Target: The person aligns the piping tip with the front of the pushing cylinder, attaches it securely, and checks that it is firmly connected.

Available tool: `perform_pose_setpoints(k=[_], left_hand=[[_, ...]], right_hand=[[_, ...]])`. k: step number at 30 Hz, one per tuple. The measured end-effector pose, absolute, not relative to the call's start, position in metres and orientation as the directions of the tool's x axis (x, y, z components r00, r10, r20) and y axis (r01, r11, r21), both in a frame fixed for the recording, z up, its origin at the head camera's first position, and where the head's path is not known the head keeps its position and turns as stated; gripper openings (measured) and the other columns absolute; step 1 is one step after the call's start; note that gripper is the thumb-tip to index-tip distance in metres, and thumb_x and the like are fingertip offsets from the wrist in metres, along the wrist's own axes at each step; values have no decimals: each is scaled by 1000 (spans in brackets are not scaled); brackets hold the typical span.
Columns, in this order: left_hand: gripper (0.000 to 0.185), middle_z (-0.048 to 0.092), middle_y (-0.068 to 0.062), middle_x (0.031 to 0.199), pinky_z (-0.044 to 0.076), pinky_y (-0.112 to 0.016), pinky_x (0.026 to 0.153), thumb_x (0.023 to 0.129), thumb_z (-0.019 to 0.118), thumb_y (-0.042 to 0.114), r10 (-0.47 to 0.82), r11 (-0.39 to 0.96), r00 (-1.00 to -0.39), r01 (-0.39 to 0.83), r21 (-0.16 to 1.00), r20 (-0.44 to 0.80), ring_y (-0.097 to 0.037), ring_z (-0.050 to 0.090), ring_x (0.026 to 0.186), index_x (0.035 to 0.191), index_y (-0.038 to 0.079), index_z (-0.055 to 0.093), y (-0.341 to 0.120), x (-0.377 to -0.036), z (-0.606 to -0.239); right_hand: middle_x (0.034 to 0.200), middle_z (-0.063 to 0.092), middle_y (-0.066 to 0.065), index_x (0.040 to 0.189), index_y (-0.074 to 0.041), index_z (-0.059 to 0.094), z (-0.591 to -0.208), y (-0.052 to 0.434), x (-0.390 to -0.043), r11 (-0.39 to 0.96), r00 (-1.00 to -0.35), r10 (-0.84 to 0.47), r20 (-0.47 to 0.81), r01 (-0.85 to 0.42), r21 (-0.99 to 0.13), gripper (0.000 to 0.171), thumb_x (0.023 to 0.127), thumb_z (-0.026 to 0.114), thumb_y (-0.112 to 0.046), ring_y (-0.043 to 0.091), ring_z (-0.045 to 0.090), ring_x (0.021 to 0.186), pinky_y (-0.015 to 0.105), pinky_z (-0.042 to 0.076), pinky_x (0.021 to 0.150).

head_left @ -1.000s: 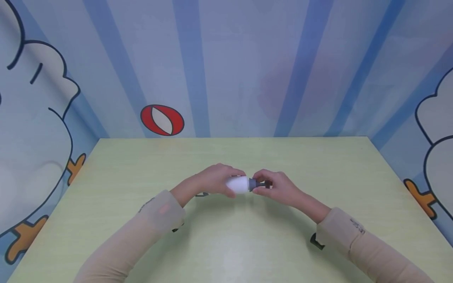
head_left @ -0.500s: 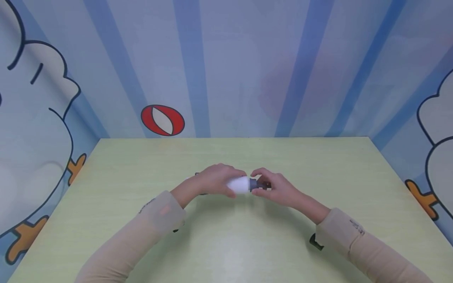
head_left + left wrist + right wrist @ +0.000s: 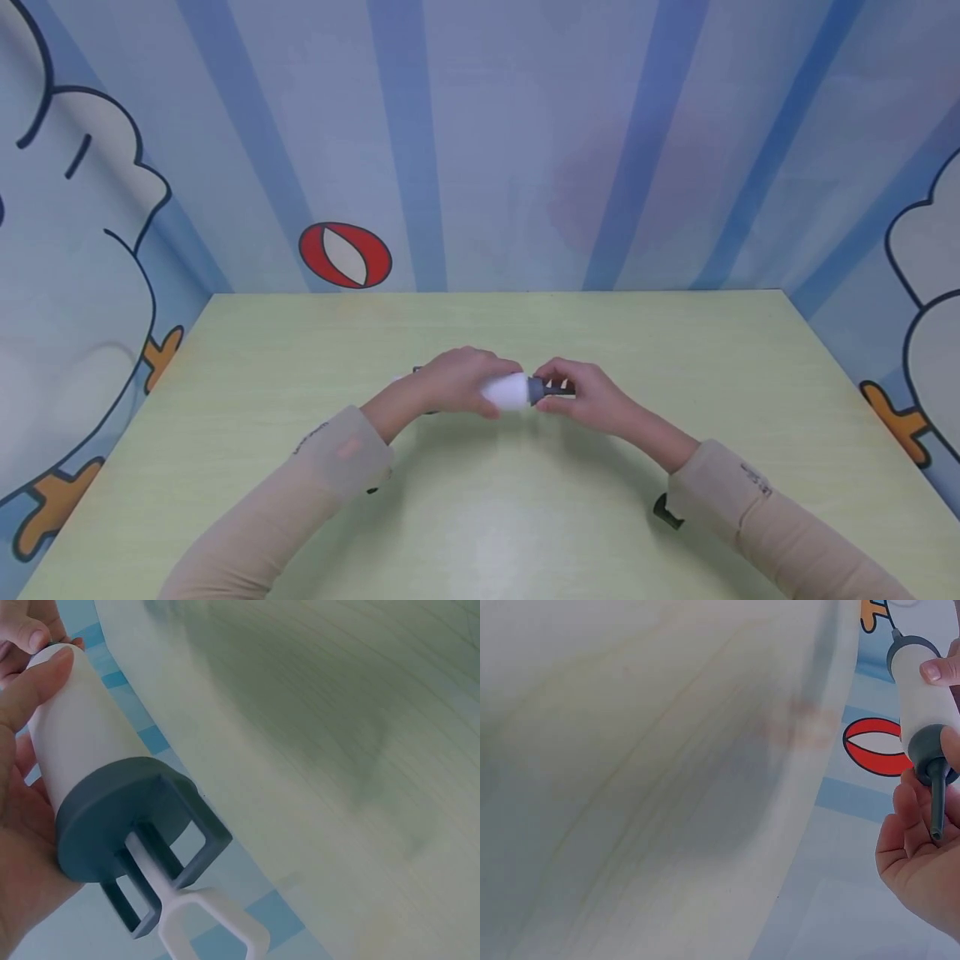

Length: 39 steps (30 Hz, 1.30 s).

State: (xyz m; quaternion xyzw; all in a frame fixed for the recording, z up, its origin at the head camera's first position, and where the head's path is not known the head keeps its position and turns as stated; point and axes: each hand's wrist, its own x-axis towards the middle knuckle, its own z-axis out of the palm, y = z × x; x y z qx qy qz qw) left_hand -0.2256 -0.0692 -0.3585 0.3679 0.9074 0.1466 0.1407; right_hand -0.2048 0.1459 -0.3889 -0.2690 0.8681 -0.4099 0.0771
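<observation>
Both hands are on an icing syringe (image 3: 504, 392), held sideways above the table. It has a white barrel (image 3: 86, 720), a grey end cap with two finger loops (image 3: 124, 817) and a white plunger handle (image 3: 217, 911). My left hand (image 3: 467, 379) grips the barrel, thumb on the near side. At the other end, my right hand (image 3: 588, 396) pinches the grey nozzle cap (image 3: 536, 390) between thumb and fingers. A thin grey nozzle (image 3: 937, 802) points from that cap toward the right palm. Most of the plunger end is hidden behind the left hand in the head view.
A pale green table (image 3: 495, 517) lies beneath the hands. Blue striped panels (image 3: 510, 150) with printed cartoon figures rise behind it and at both sides. Beige sleeves (image 3: 330, 458) cover the forearms.
The right fingers loosened from the nozzle cap half a second ago and now close on it again. The left hand and barrel stay nearly in place.
</observation>
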Motion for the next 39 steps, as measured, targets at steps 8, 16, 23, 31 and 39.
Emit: perform_pose_setpoints(k=[8,16,23,31,39], left_hand=[[52,61,1,108,45,-35,80,73,72,26,710,684,-693,633,363,-129,-15,53,89,121,23,53,-69,-225,-359],[52,60,0,109,45,-34,79,75,70,27,722,675,-682,657,336,-116,-15,54,90,123,22,51,-69,-225,-359],[54,60,0,109,45,-35,81,74,71,26,707,690,-696,637,344,-128,-16,53,91,124,22,51,-69,-224,-356],[54,60,0,111,44,-37,84,74,72,27,694,704,-705,622,343,-146,-16,53,94,124,23,51,-68,-223,-355],[55,59,0,112,44,-37,84,74,72,27,686,710,-712,610,351,-151,-16,53,94,125,24,50,-68,-223,-357]], right_hand=[[93,64,12,106,-3,55,-390,146,-204,463,-846,-527,81,-366,-808,27,83,62,-15,19,58,82,24,47,69],[93,66,18,108,-4,48,-392,148,-206,413,-832,-552,44,-319,-853,23,91,49,-19,29,64,85,35,49,71],[89,68,15,109,-6,42,-391,147,-207,444,-816,-577,41,-355,-823,34,82,62,-12,17,63,82,30,43,70],[90,64,8,100,-6,57,-387,147,-208,515,-842,-533,82,-400,-758,26,79,67,-16,14,55,79,25,44,66],[93,66,13,104,-4,56,-387,147,-208,492,-840,-539,65,-376,-785,28,81,65,-17,16,60,80,23,46,65]])
